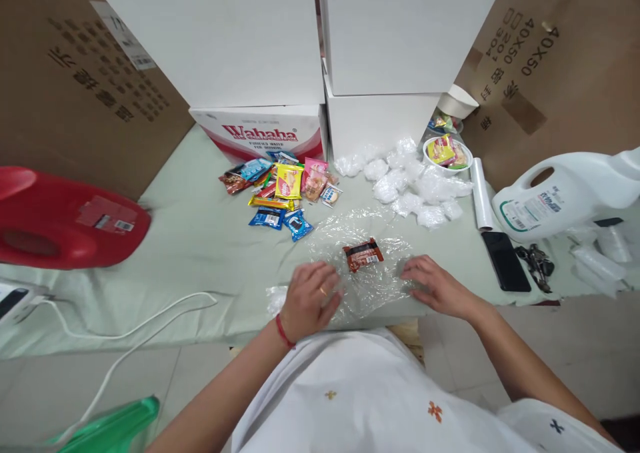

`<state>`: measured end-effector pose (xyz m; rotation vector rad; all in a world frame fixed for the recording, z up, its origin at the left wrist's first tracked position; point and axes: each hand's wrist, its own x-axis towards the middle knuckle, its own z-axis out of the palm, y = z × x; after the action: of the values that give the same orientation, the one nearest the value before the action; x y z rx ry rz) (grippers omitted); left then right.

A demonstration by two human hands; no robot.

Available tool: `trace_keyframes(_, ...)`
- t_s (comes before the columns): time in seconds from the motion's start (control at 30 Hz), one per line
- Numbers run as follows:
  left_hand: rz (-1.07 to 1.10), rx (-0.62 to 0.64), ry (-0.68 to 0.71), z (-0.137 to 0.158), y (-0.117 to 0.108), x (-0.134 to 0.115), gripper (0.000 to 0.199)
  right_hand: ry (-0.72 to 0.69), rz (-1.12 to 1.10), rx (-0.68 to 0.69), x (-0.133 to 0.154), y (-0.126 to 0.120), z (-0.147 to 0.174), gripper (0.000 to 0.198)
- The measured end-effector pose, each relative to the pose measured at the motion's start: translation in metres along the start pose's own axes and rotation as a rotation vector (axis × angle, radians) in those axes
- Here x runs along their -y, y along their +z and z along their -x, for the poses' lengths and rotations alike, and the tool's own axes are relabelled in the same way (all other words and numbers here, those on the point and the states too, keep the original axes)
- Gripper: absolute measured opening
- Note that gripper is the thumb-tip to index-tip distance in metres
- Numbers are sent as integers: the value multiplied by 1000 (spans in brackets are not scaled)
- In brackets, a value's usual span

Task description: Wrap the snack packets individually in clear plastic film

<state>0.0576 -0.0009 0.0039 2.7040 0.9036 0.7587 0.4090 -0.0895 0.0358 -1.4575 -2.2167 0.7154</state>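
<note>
Packet, brown and sealed, lies on a crinkled sheet of clear film over the pale green cloth; I take it as the centre of the clock, with twelve pointing away from the wearer. At eight o'clock I see the left hand over the film's near-left margin, its fingers bent; from my feed I cannot tell whether they pinch the film. At four o'clock the right hand rests at the film's right edge, thumb and fingers apart, with no packet between them. Neither hand touches the packet. The loose snacks form a heap at ten o'clock, and the crumpled plastic bundles cluster at one, short of the white bowl. A film roll lies at two, and a phone at three. I judge the step in hand to be the arranging of film around the packet. The next move, in my estimate, calls for a light fingertip grip on opposite edges, lifted evenly, since film this thin may cling to itself or drag the packet off-centre.
</note>
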Motion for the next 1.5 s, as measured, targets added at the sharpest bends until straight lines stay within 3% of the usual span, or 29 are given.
trace_keyframes(0.1, 65, 230, 239, 22, 5, -8, 35, 72, 77, -61, -12, 21, 23, 38)
trace_keyframes(0.2, 80, 364, 285, 32, 17, -3, 37, 117, 134, -153, -19, 39, 24, 23)
trace_keyframes(0.27, 110, 376, 278, 31, 21, 2, 29, 101, 113, -191, -18, 40, 16, 21)
trace_keyframes(0.37, 253, 289, 227, 28, 19, 6, 17, 42, -14, -221, -13, 28, 0, 19)
trace_keyframes(0.47, 410, 127, 39, 22, 13, 7, 20, 24, -164, -198, -9, 7, -19, 22)
trace_keyframes(0.57, 474, 13, -181, 9, 8, 13, 22, 109, -263, -168, -13, -10, -43, 30)
trace_keyframes(0.7, 446, -105, -408, -19, 13, 34, 27, 283, -293, -190, -32, -13, -76, 39)
trace_keyframes(0.8, 312, -102, -564, -42, 28, 55, 27, 422, -141, -161, -46, -9, -95, 33)
trace_keyframes(0.9, 206, -60, -614, -55, 44, 68, 22, 493, 215, -77, -47, -12, -108, 21)
trace_keyframes(1.0, 94, -50, -572, -56, 55, 69, 15, 457, 531, -168, -35, -22, -129, 23)
trace_keyframes(1.07, 23, -53, -531, -53, 58, 66, 11, 363, 578, -200, -24, -25, -153, 28)
trace_keyframes(1.2, -73, -134, -576, -50, 57, 59, 36, 171, 502, 62, -12, -13, -217, 42)
trace_keyframes(1.3, -106, -180, -614, -50, 57, 58, 63, 227, 473, 243, -11, 0, -252, 53)
trace_keyframes(1.4, -85, -171, -607, -50, 61, 61, 84, 236, 422, 330, -6, -5, -260, 29)
trace_keyframes(1.5, -70, -135, -623, -50, 64, 63, 94, 108, 385, 294, 9, -19, -241, 23)
